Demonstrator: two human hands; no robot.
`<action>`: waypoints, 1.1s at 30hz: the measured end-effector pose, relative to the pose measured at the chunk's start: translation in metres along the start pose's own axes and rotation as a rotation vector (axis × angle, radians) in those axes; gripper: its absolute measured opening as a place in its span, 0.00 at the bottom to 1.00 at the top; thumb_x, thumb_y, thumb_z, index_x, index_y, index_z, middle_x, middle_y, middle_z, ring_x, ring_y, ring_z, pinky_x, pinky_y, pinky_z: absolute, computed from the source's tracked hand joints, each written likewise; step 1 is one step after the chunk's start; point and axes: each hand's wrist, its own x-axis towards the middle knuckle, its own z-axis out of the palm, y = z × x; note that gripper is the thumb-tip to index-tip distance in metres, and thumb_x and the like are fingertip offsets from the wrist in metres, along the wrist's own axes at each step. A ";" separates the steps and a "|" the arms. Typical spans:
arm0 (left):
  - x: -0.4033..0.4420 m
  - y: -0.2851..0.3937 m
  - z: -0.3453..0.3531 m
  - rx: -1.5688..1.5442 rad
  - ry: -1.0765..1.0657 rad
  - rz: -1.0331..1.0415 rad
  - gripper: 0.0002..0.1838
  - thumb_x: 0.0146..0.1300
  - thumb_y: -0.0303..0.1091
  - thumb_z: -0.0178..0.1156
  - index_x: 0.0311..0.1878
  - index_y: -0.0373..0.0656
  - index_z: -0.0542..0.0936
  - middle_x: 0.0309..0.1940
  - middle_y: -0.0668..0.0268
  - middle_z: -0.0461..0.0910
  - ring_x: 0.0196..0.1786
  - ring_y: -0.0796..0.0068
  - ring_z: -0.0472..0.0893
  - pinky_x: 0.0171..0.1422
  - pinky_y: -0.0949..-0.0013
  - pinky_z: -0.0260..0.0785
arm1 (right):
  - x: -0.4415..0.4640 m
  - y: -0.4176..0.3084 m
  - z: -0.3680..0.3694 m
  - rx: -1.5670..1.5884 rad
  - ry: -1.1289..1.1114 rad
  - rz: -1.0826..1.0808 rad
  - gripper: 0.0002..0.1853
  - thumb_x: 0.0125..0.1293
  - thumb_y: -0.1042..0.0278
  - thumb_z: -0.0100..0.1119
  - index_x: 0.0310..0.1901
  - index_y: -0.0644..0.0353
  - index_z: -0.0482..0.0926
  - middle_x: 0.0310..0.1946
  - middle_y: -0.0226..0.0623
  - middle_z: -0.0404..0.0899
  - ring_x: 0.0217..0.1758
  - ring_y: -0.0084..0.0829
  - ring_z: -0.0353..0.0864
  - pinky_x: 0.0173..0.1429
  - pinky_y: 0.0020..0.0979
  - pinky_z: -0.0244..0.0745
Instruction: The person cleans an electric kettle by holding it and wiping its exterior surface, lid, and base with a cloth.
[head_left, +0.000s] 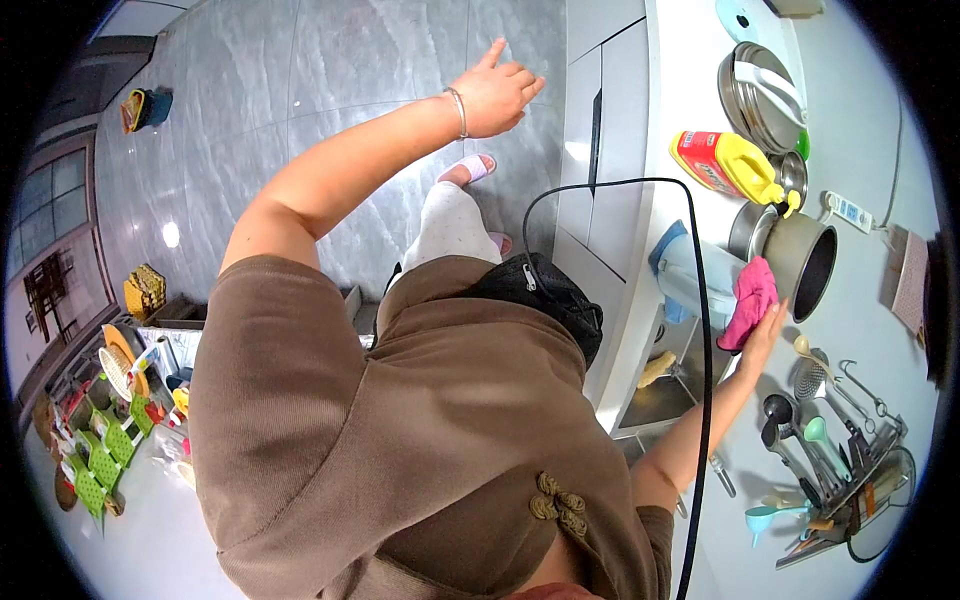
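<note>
My left hand [503, 95] is stretched out over the floor with its fingers apart and nothing in it; a bracelet circles the wrist. On the counter side, my right hand [766, 335] is at a bright pink cloth [752, 303]. Its fingers lie along the cloth's edge, while the thumb is hidden. A light blue container [690, 268], whose exact kind I cannot make out, is directly beside the cloth. Close to my right fingertips stands a deep metal pot [803, 265] with a dark inside.
A yellow bottle with a red label [722, 165] is near stacked pans [760, 95]. Ladles and other utensils [815, 430] hang by the wall. A black cable [704, 350] crosses the view. Green baskets [100, 455] are at the lower left, and grey tiles [350, 80] cover the floor.
</note>
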 end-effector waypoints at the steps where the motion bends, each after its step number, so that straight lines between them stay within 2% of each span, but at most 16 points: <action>1: 0.002 0.003 0.001 -0.013 0.005 0.014 0.31 0.61 0.40 0.61 0.67 0.45 0.68 0.56 0.66 0.75 0.65 0.69 0.71 0.77 0.40 0.45 | -0.004 -0.007 0.007 0.099 -0.010 0.057 0.33 0.77 0.46 0.35 0.72 0.64 0.57 0.73 0.53 0.55 0.78 0.46 0.50 0.78 0.37 0.41; 8: 0.038 0.058 -0.004 -0.042 0.012 0.124 0.31 0.61 0.41 0.61 0.67 0.46 0.68 0.55 0.64 0.76 0.63 0.67 0.73 0.75 0.39 0.46 | -0.006 -0.007 0.018 0.058 0.091 -0.082 0.31 0.77 0.49 0.35 0.71 0.67 0.59 0.72 0.55 0.56 0.77 0.48 0.52 0.78 0.38 0.43; 10: 0.055 0.087 -0.007 -0.211 0.005 0.160 0.30 0.60 0.41 0.58 0.65 0.42 0.70 0.55 0.60 0.76 0.61 0.63 0.74 0.74 0.34 0.44 | -0.012 -0.017 0.019 -0.060 0.165 -0.133 0.31 0.76 0.51 0.37 0.71 0.67 0.59 0.72 0.56 0.56 0.76 0.51 0.52 0.78 0.40 0.44; 12: 0.071 0.124 -0.018 -0.420 0.048 0.157 0.27 0.62 0.44 0.57 0.63 0.43 0.72 0.53 0.59 0.78 0.60 0.63 0.75 0.73 0.35 0.46 | -0.015 -0.016 0.025 -0.075 0.218 -0.201 0.31 0.75 0.51 0.39 0.71 0.66 0.59 0.72 0.56 0.56 0.76 0.51 0.53 0.78 0.42 0.45; 16: 0.109 0.192 -0.054 -0.898 -0.063 0.151 0.23 0.67 0.46 0.53 0.59 0.42 0.75 0.47 0.58 0.81 0.56 0.57 0.77 0.69 0.60 0.61 | -0.028 -0.033 0.029 -0.143 0.235 -0.300 0.32 0.72 0.52 0.47 0.71 0.63 0.59 0.72 0.53 0.57 0.75 0.52 0.54 0.76 0.47 0.47; 17: 0.119 0.204 -0.057 -0.890 -0.059 0.167 0.23 0.67 0.46 0.53 0.59 0.42 0.75 0.47 0.58 0.81 0.56 0.57 0.77 0.69 0.60 0.61 | -0.028 -0.032 0.029 -0.156 0.245 -0.313 0.32 0.70 0.53 0.51 0.71 0.60 0.61 0.71 0.51 0.59 0.75 0.51 0.55 0.75 0.49 0.48; 19: 0.134 0.225 -0.059 -1.161 -0.197 0.217 0.22 0.69 0.46 0.50 0.56 0.40 0.78 0.47 0.57 0.83 0.57 0.59 0.78 0.65 0.68 0.65 | -0.029 -0.029 0.027 -0.202 0.241 -0.304 0.31 0.69 0.53 0.52 0.70 0.59 0.62 0.71 0.50 0.60 0.74 0.50 0.56 0.75 0.48 0.48; 20: 0.139 0.230 -0.058 -1.149 -0.198 0.237 0.22 0.69 0.46 0.50 0.56 0.40 0.78 0.47 0.57 0.83 0.57 0.59 0.78 0.65 0.68 0.65 | -0.030 -0.028 0.027 -0.245 0.221 -0.303 0.31 0.68 0.53 0.54 0.70 0.57 0.63 0.70 0.49 0.61 0.74 0.50 0.56 0.75 0.48 0.48; 22: 0.151 0.235 -0.053 -1.570 -0.540 0.491 0.23 0.69 0.46 0.50 0.57 0.39 0.79 0.55 0.58 0.81 0.59 0.66 0.77 0.65 0.67 0.65 | -0.031 -0.029 0.029 -0.208 0.250 -0.297 0.32 0.66 0.50 0.57 0.68 0.52 0.66 0.70 0.45 0.62 0.74 0.50 0.57 0.75 0.48 0.48; 23: 0.151 0.232 -0.047 -1.478 -0.393 0.754 0.24 0.68 0.44 0.50 0.60 0.39 0.78 0.60 0.61 0.78 0.64 0.71 0.74 0.69 0.68 0.61 | -0.030 -0.029 0.030 -0.215 0.259 -0.272 0.32 0.65 0.48 0.58 0.68 0.52 0.67 0.70 0.45 0.62 0.74 0.50 0.57 0.75 0.49 0.49; 24: 0.146 0.233 -0.048 -1.457 -0.415 0.793 0.24 0.68 0.44 0.50 0.60 0.39 0.78 0.60 0.61 0.78 0.64 0.71 0.74 0.69 0.68 0.61 | -0.033 -0.031 0.030 -0.228 0.265 -0.239 0.33 0.64 0.46 0.58 0.67 0.51 0.67 0.70 0.44 0.62 0.74 0.50 0.57 0.75 0.50 0.49; 26: 0.138 0.231 -0.054 -1.449 -0.477 0.717 0.24 0.67 0.41 0.49 0.62 0.38 0.76 0.63 0.61 0.75 0.67 0.71 0.71 0.74 0.68 0.55 | -0.035 -0.034 0.030 -0.229 0.292 -0.202 0.33 0.63 0.43 0.59 0.67 0.50 0.68 0.70 0.44 0.63 0.74 0.50 0.57 0.74 0.51 0.49; 28: 0.129 0.230 -0.052 -1.637 -0.581 0.730 0.24 0.67 0.38 0.48 0.63 0.37 0.75 0.65 0.60 0.73 0.69 0.69 0.68 0.76 0.68 0.52 | -0.035 -0.037 0.029 -0.241 0.318 -0.210 0.32 0.62 0.43 0.60 0.65 0.50 0.70 0.68 0.44 0.64 0.73 0.51 0.58 0.73 0.53 0.50; 29: 0.126 0.235 -0.054 -1.625 -0.609 0.656 0.25 0.68 0.38 0.47 0.63 0.34 0.75 0.65 0.59 0.73 0.69 0.67 0.68 0.76 0.67 0.52 | -0.036 -0.038 0.030 -0.210 0.336 -0.228 0.32 0.62 0.43 0.60 0.64 0.50 0.71 0.68 0.44 0.65 0.73 0.50 0.59 0.73 0.53 0.51; 30: 0.118 0.243 -0.063 -1.733 -0.651 0.440 0.22 0.70 0.38 0.44 0.59 0.37 0.78 0.59 0.60 0.78 0.64 0.71 0.73 0.73 0.70 0.58 | -0.036 -0.036 0.029 -0.183 0.357 -0.246 0.32 0.62 0.44 0.60 0.64 0.50 0.72 0.68 0.43 0.65 0.73 0.50 0.59 0.73 0.53 0.51; 33: 0.128 0.258 -0.038 -1.925 -0.646 0.234 0.19 0.74 0.43 0.48 0.53 0.36 0.78 0.53 0.60 0.80 0.60 0.71 0.76 0.67 0.70 0.65 | -0.038 -0.035 0.033 -0.242 0.394 -0.159 0.31 0.62 0.41 0.59 0.64 0.46 0.73 0.68 0.41 0.66 0.74 0.45 0.59 0.73 0.55 0.49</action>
